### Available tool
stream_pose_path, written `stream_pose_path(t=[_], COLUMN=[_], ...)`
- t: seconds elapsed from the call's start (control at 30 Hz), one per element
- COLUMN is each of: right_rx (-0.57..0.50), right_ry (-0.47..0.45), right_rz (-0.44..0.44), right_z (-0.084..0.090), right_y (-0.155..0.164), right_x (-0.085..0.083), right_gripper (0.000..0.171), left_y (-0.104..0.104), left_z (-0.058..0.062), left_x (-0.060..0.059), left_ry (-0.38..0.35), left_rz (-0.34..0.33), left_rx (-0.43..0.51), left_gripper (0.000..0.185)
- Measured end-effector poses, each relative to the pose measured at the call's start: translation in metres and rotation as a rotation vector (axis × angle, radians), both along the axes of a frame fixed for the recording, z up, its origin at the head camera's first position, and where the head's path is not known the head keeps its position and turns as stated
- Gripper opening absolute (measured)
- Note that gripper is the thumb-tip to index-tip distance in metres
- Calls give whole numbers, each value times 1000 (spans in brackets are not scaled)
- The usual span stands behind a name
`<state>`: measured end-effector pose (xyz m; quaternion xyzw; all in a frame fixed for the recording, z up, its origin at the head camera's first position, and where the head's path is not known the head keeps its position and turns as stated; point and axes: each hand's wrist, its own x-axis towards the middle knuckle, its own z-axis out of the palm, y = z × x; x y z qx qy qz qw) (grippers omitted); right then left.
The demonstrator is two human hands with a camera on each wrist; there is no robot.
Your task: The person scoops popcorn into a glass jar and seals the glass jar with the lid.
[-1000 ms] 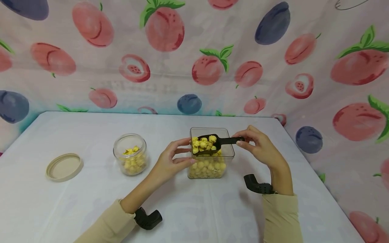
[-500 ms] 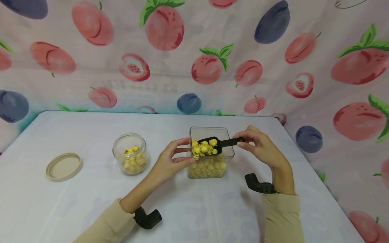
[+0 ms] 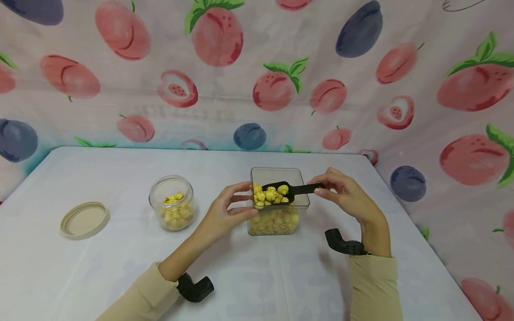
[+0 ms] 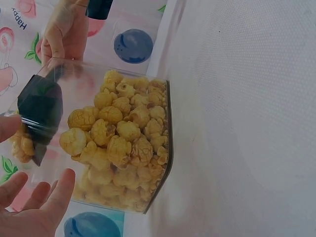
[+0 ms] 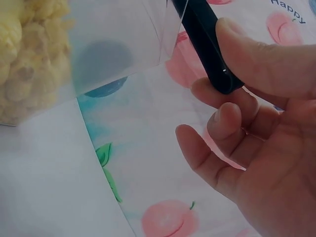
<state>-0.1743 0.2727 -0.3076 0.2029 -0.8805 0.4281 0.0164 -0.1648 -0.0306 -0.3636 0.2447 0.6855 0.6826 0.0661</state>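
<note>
A clear square container holds yellow popcorn in its lower part. My right hand pinches the end of a black scoop between thumb and forefinger, its other fingers loosely bent in the right wrist view. The scoop's bowl lies inside the container's upper part, loaded with several popcorn pieces. At the container's left side rests my left hand, fingers spread and fingertips at the wall near the rim. In the left wrist view, the scoop shows through the transparent wall.
A round glass jar partly filled with popcorn stands to the left on the white-covered table. Farther left lies a round beige lid. Behind the table hangs a fruit-patterned cloth.
The scoop has turned slightly in my right hand and now lies more level, shifted a little to the right. My left hand and the container have stayed in place.
</note>
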Motion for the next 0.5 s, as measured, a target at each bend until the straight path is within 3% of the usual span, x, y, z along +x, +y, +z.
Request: stream_pose_path(t=[0.5], right_rx=[-34], right_ry=[19], right_rz=[3], right_z=[4], right_y=[5], right_x=[4], right_gripper=[20], left_y=[1], left_z=[-1], left_x=[0], left_ry=[-11], left_rz=[5], left_rx=[2], left_gripper=[63])
